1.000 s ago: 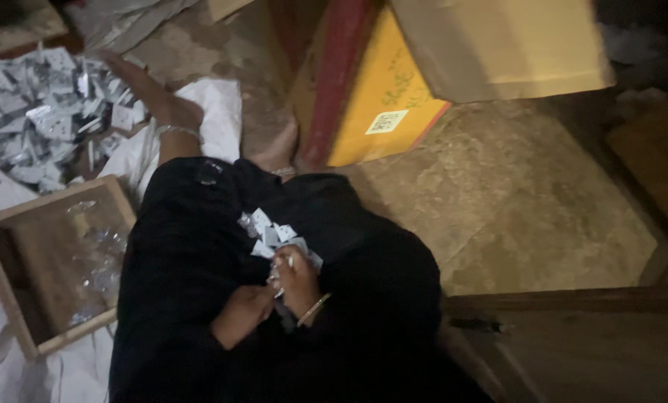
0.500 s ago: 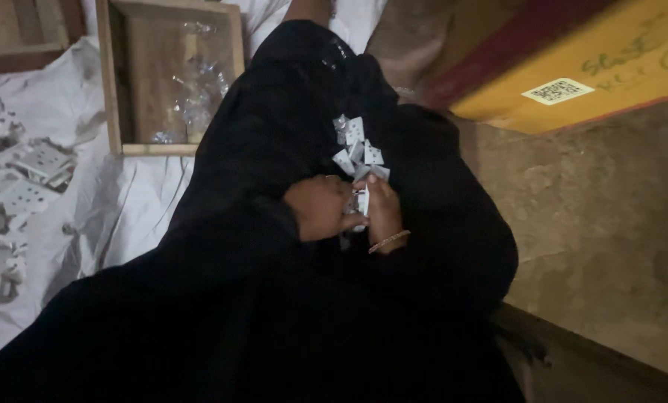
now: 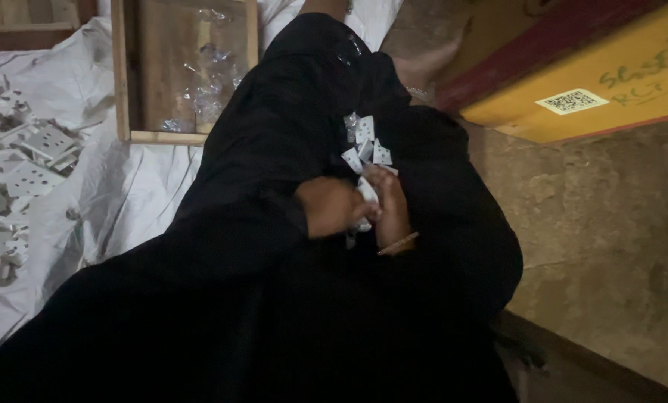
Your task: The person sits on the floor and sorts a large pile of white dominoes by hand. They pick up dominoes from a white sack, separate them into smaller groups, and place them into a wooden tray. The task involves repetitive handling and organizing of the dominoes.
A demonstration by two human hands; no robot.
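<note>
My two hands meet over my lap, which is covered in black cloth [image 3: 274,298]. My left hand [image 3: 334,207] and my right hand [image 3: 391,205], with a thin bangle at the wrist, both pinch a small white metal bracket [image 3: 367,191] between them. A little heap of the same white perforated brackets [image 3: 364,143] lies on the cloth just beyond my fingers. The dim light hides how the fingers sit on the piece.
A shallow wooden tray [image 3: 125,75] holding clear plastic bags lies at the upper left on a white sheet [image 3: 132,194]. Several more white brackets [image 3: 20,172] are strewn on that sheet at the left. A yellow and red box [image 3: 603,82] stands upper right on the stone floor [image 3: 617,246].
The view swung from the floor and boxes down onto my lap. My hands stay together on the bracket, and the heap on the cloth looks unchanged.
</note>
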